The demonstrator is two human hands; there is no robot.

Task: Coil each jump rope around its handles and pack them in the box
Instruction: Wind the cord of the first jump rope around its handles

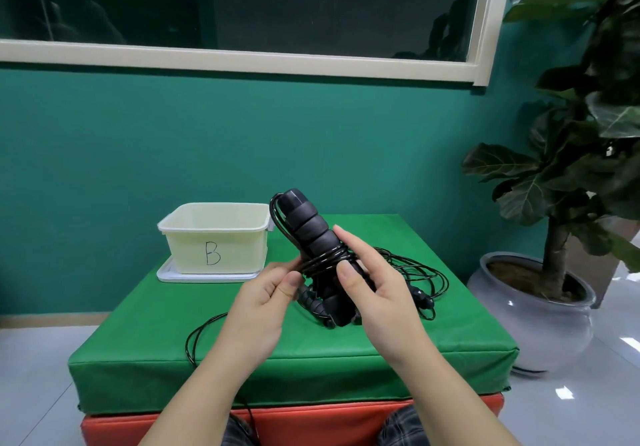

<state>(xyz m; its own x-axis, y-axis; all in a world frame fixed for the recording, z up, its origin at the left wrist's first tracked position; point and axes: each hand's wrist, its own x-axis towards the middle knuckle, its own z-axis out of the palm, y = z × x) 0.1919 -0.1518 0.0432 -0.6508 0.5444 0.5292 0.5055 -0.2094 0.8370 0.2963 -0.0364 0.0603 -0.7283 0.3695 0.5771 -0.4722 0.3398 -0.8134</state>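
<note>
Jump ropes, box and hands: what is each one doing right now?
Held jump rope: handles together, cord partly coiled round them, tail hanging loose.
Other jump rope: lying uncoiled on the green mat.
Box: open, standing on its lid; nothing visible inside.
Left hand: pinches the cord.
Right hand: grips the handles.

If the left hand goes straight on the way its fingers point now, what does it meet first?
Most likely the cord wound round the black handles, which the left hand already pinches; beyond that, the right hand. Depth is unclear.
</note>
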